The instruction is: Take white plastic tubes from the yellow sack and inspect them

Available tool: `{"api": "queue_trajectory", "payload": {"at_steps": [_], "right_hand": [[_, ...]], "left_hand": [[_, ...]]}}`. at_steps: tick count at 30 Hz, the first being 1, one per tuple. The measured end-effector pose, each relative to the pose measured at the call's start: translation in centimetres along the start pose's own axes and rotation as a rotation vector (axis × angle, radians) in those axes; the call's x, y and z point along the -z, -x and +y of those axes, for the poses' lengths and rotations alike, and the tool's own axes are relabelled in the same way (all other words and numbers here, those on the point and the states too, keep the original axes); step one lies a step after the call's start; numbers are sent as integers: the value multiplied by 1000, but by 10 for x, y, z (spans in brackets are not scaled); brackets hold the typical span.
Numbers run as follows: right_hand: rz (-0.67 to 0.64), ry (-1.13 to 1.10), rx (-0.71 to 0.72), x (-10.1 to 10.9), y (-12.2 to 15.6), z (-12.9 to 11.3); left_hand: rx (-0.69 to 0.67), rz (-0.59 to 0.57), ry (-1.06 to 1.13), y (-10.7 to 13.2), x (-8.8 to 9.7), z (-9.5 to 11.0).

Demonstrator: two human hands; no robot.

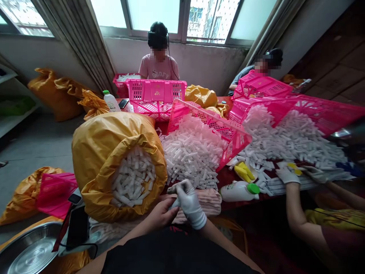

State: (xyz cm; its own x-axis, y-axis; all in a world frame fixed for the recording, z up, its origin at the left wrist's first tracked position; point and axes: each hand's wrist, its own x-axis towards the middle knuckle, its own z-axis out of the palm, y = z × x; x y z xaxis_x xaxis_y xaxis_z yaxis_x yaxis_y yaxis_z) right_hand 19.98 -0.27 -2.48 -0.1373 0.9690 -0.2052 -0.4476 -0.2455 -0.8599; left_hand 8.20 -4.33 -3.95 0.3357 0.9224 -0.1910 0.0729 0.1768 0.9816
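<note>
My bare left hand (164, 213) and my right hand (188, 201), in a white glove with dirty fingertips, meet above the table's near edge. Between them is a small whitish piece (175, 204), gripped by the fingers of both; its exact kind is too small to make out. Just left of my hands, a big yellow sack (114, 129) lies with its mouth towards me, full of short white tube-like pieces (132, 177). A heap of similar white pieces (194, 152) spreads beyond my hands, spilling from a tilted pink basket (236, 142). Folded pinkish cloth (209, 201) lies beneath my right hand.
At right, a co-worker's gloved hands (288, 175) work beside another white heap (302, 140). A green-capped bottle (238, 191) and a dish of yellow pieces (244, 172) lie between us. Two people sit opposite behind pink baskets (156, 91). A metal basin (34, 243) stands lower left.
</note>
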Motion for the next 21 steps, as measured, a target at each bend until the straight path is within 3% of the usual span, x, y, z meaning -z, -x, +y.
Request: {"api": "queue_trajectory", "payload": {"at_steps": [3, 7, 14, 19, 21], "right_hand": [[-106, 134, 31, 3, 6, 9], [-126, 69, -31, 10, 9, 20], [-77, 49, -60, 19, 19, 30], [-237, 92, -94, 18, 26, 30], [-243, 105, -94, 24, 27, 38]], "left_hand": [[82, 1, 309, -2, -4, -16], [297, -133, 609, -6, -5, -28], [423, -290, 744, -8, -2, -14], [532, -363, 808, -6, 1, -18], [540, -424, 747, -10, 6, -20]]}}
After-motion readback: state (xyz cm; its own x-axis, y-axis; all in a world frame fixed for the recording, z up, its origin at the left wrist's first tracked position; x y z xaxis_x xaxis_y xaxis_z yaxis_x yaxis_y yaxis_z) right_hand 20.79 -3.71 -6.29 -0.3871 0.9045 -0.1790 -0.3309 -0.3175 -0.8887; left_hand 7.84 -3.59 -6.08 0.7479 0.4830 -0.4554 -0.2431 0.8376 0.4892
